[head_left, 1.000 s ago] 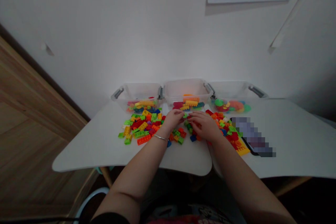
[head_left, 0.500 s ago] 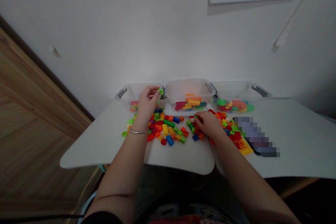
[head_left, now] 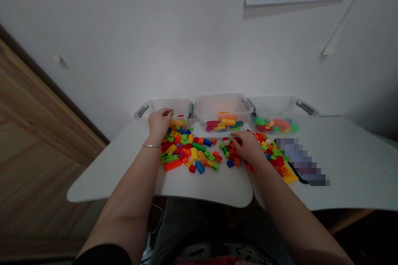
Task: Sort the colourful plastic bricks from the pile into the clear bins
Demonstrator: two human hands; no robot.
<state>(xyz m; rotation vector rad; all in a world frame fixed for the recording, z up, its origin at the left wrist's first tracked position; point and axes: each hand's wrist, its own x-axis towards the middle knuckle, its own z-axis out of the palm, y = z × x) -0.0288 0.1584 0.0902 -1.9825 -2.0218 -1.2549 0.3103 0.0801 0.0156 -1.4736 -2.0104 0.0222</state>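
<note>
My left hand [head_left: 160,125] is at the left clear bin [head_left: 157,109], its fingers drawn together over the near side. A speck of light green shows by the fingertips; whether it is held I cannot tell. Yellow and other coloured pieces [head_left: 178,123] are seen in or just before that bin. My right hand [head_left: 248,145] rests low over the toy bricks, thumb and forefinger apart, beside a pale brick [head_left: 226,142]. A loose pile of mixed toy bricks [head_left: 194,154] lies on the white table [head_left: 205,186] between my hands; more bricks [head_left: 278,161] lie right of my right wrist.
The middle clear bin [head_left: 224,105] holds orange, yellow, red and green bricks. In the right clear bin [head_left: 276,107] are round green and orange pieces. A phone [head_left: 301,161] with a blurred-out screen lies at right. Behind the bins rises a white wall [head_left: 124,49].
My left hand has moved left, from between the left and middle bins to the left bin. The light green piece once plain in its fingers is now barely seen. My right hand stays put.
</note>
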